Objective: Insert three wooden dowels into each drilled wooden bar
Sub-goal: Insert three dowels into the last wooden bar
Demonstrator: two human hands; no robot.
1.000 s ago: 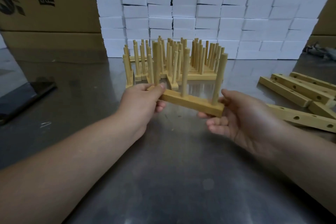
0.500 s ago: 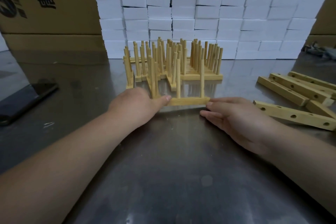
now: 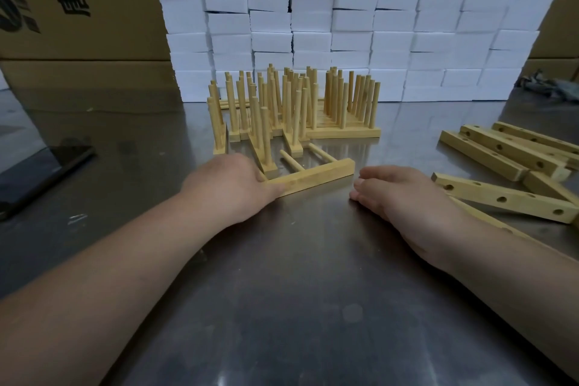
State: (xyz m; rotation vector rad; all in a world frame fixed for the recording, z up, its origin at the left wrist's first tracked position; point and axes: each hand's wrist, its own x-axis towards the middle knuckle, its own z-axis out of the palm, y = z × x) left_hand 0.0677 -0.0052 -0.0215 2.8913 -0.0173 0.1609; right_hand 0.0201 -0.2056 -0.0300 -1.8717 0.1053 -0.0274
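Wood that stood upright half a second ago now lies on its side. The dowelled bar (image 3: 313,174) was set on the steel table (image 3: 297,291) with its dowels pointing up. It has tipped over, and the two dowels (image 3: 293,163) that show now run flat along the surface toward the cluster of finished bars (image 3: 294,103). A third dowel, if there is one, is hidden behind the left hand (image 3: 232,188).

That hand has stayed at the bar's left end, thumb laid against the near face. Its other fingers are behind the wood, so it cannot be told whether it pinches the bar or only touches it. The right hand (image 3: 404,200) has come off the bar's right end. It rests palm down on the table just beside the bar, not touching it, fingers relaxed and empty.

This piece looks finished but not parked like the others, which all stand. It probably needs righting or a nudge into the cluster. The empty drilled bars (image 3: 501,197) lie near the free right hand, so one of them is the likely next pick.
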